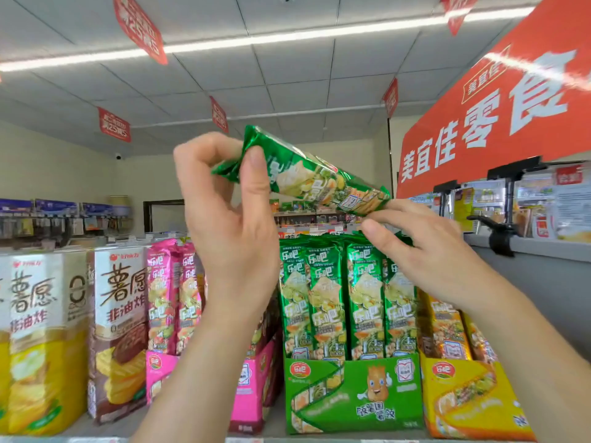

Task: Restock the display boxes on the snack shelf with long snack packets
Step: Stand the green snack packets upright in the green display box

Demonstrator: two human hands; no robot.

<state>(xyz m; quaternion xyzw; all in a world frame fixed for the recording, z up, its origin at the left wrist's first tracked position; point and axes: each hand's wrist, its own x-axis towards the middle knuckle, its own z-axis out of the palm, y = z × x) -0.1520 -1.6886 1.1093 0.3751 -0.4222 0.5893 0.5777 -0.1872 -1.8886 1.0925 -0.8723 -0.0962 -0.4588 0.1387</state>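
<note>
A long green snack packet (315, 179) is held slanting in the air above the shelf. My left hand (227, 219) pinches its upper left end between thumb and fingers. My right hand (425, 251) pinches its lower right end, just above the green display box (351, 391). That box is packed with several upright green packets (345, 295). A pink display box (249, 388) with pink packets (166, 295) stands to the left, partly hidden by my left forearm. A yellow display box (473, 398) with orange-yellow packets (444, 327) stands to the right.
Tall white-and-brown chip cartons (118, 327) and yellow ones (41, 340) fill the shelf's left part. A grey counter edge (527, 247) with a black clamp (499, 235) rises at the right under a large orange sign (511, 103). Far shelves line the back wall.
</note>
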